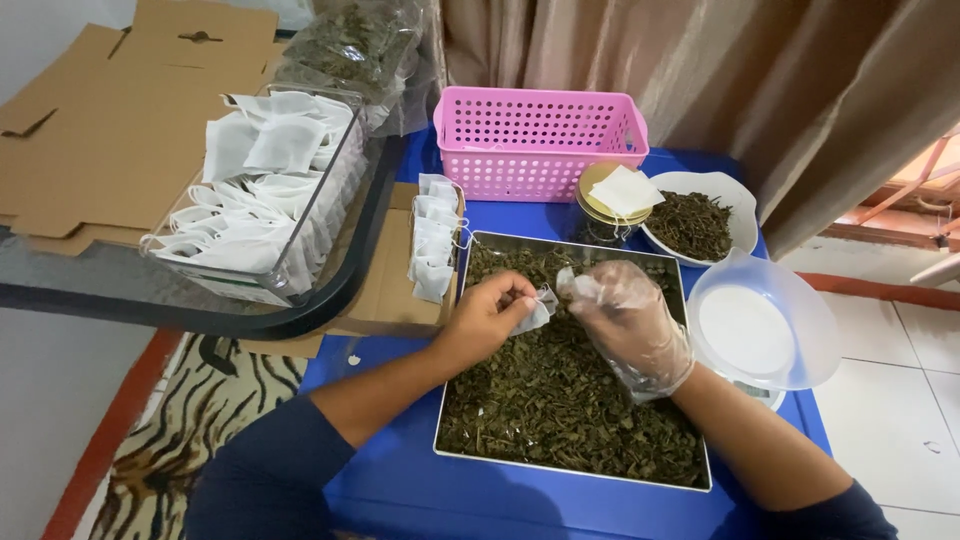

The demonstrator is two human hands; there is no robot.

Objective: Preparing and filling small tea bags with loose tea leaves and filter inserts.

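Your left hand [487, 318] is bare and pinched shut on a small white filter bag [541, 308], right in the middle of the frame, holding it just above the metal tray [573, 472] of dried green leaves [560, 400], so anything that spills lands back in the pile. Your right hand [628, 322] has a thin clear glove on and sits right against the bag's other side, fingers curled together at its mouth; looks like it's pinching a bit of leaf, though I can't really tell what's between the fingertips. Gloving only the hand that touches the leaves makes sense, since the bare one gets a better grip on the bag. Empty bags are stacked upright in a short row [433, 240] just left of the tray, within easy reach of that left hand, and a clear bin [262, 205] of more white bags sits further up in the upper left on a glass side table. At the top centre there's a pink perforated basket [540, 145]; right of it a jar with a gold lid [603, 210] with a white bag lying on top, and a white bowl [700, 222] of more leaves. A white scale with a clear bowl [765, 325] sits at the right edge of the blue table [385, 470], close to your gloved hand.
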